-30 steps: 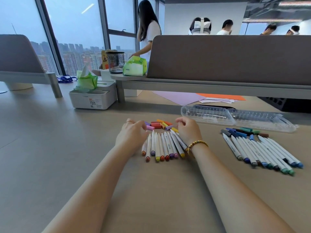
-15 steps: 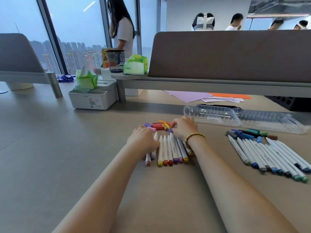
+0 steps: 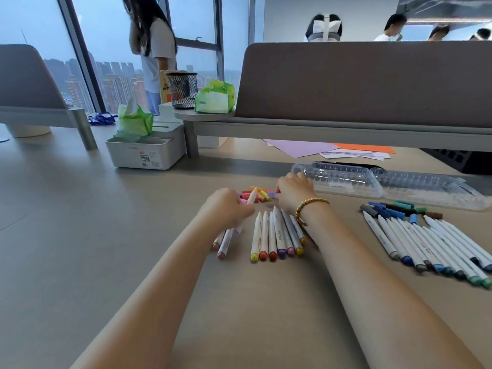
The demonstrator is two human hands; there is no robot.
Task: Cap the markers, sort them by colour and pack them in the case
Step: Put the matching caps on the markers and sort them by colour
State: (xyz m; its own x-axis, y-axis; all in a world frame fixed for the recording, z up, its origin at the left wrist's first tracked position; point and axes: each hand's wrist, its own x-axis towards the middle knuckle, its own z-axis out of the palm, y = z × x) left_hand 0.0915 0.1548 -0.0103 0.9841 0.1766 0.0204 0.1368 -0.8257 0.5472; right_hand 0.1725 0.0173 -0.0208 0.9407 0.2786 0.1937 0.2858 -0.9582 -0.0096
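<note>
Both hands (image 3: pixel 229 209) among loose caps (image 3: pixel 262 195) (warm colours) beside markers (image 3: pixel 277 237).

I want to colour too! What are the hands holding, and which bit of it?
The left hand grips a white marker around its middle. The right hand pinches a purple cap at its end.

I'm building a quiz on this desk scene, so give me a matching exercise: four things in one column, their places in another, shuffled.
Things:
1. clear marker case
2. loose warm-coloured caps
3. blue and green markers
4. mesh pen cup

Places:
A. on the raised shelf, beside a green tissue pack
B. between the left hand and right hand
C. far right of the desk
D. lying open just beyond the right hand

Pairs: 1-D, 2-B, 3-C, 4-A
</note>
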